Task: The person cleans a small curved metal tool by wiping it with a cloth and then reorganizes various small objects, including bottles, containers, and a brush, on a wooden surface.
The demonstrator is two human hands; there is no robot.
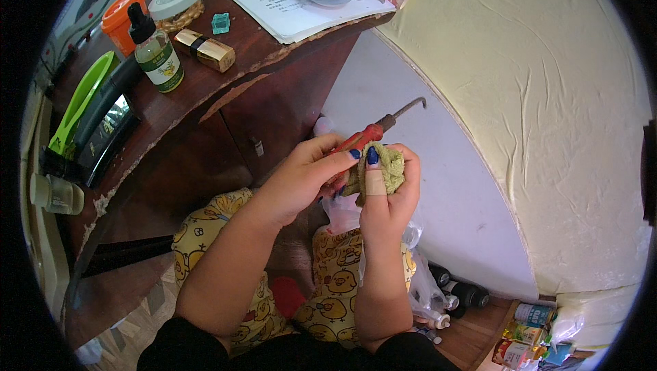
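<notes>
My left hand [321,165] grips the red handle [368,135] of a hand tool. A brown, rusty-looking collar joins the handle to a thin metal shaft [408,108], which points up and right and ends in a small hook. In my right hand [390,201] is a bunched yellow-green cloth [392,165], pressed by the thumb close against the handle. An adhesive bandage [375,183] wraps that thumb. The fingers hide the handle's lower part and some of the cloth.
A dark wooden table [179,99] with a chipped edge holds a dropper bottle [160,60], a gold lipstick case [205,50], a lidded jar [177,6] and papers [308,17] under a pale case. A cream-covered bed [539,88] lies right. Bottles [467,293] lie on the floor.
</notes>
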